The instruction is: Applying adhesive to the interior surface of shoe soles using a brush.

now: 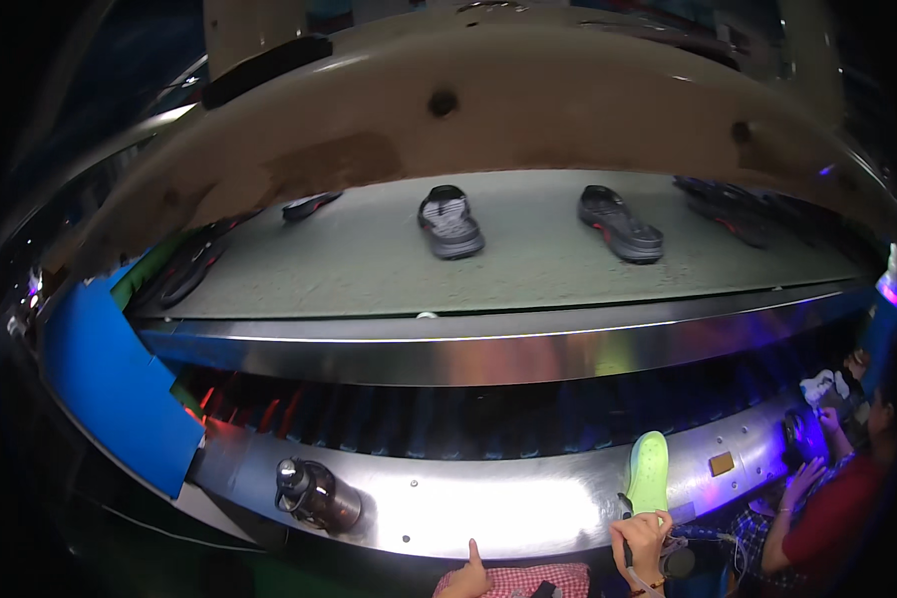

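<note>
On the metal ledge (pixel 548 498) in front of me lies a lime-green clog (pixel 650 473), its toe pointing away. My right hand (pixel 644 546) is closed at its near end, fingertips against the heel part. A small dark piece shows at the clog's left side, and a thin dark item shows by the thumb; I cannot make out what either is. My left hand (pixel 467 576) is at the lower edge beside a red-and-white checked cloth (pixel 538 580). Its index finger is stretched out toward the ledge, it holds nothing visible, and its other fingers are partly hidden.
A dark bottle (pixel 319 495) lies on the ledge at left. Beyond is a dark roller track (pixel 448 424), then a belt (pixel 528 274) carrying several black clogs (pixel 450 221). A blue panel (pixel 115 369) stands left. At right a co-worker (pixel 837 518) handles a dark item near a yellowish block (pixel 722 464).
</note>
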### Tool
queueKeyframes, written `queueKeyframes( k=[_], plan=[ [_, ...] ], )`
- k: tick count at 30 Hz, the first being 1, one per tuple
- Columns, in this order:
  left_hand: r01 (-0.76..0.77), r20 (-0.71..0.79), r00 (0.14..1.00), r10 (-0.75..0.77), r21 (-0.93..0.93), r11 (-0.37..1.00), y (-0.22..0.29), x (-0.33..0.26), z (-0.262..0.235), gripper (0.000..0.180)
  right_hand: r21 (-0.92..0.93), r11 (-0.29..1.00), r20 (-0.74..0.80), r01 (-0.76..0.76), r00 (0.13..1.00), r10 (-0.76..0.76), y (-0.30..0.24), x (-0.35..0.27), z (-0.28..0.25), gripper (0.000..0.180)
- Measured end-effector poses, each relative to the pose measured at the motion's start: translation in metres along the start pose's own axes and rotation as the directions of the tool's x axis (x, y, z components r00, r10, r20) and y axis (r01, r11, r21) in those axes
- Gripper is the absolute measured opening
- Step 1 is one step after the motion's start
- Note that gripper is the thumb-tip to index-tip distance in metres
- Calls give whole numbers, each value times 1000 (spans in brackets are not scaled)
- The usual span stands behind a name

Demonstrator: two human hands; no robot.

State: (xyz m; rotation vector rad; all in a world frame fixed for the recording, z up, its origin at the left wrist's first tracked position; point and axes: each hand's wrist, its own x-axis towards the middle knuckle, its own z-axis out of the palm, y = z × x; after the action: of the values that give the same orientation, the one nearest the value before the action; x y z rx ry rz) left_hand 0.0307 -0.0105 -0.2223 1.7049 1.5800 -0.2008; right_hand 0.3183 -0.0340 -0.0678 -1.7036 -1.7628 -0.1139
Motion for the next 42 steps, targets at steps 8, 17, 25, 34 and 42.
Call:
queueKeyframes(
  k=[8,17,25,34,42],
  plan=[
    [-55,1,998,55,64,996,0,11,-4,40,4,1000,-35,-30,999,30,12,-13,13,10],
    [-25,18,1000,23,84,996,-7,19,4,47,-24,999,-28,-45,999,44,23,-20,12,9],
    [-4,41,999,0,99,995,1,22,0,46,-18,997,-50,-70,996,69,30,-30,14,9],
    [-10,71,997,2,113,994,0,26,-1,47,-621,772,45,136,989,-138,76,-98,68,59],
    [-21,107,994,12,84,996,-5,21,3,49,-41,997,15,-62,998,62,24,-20,9,12]
  ],
)
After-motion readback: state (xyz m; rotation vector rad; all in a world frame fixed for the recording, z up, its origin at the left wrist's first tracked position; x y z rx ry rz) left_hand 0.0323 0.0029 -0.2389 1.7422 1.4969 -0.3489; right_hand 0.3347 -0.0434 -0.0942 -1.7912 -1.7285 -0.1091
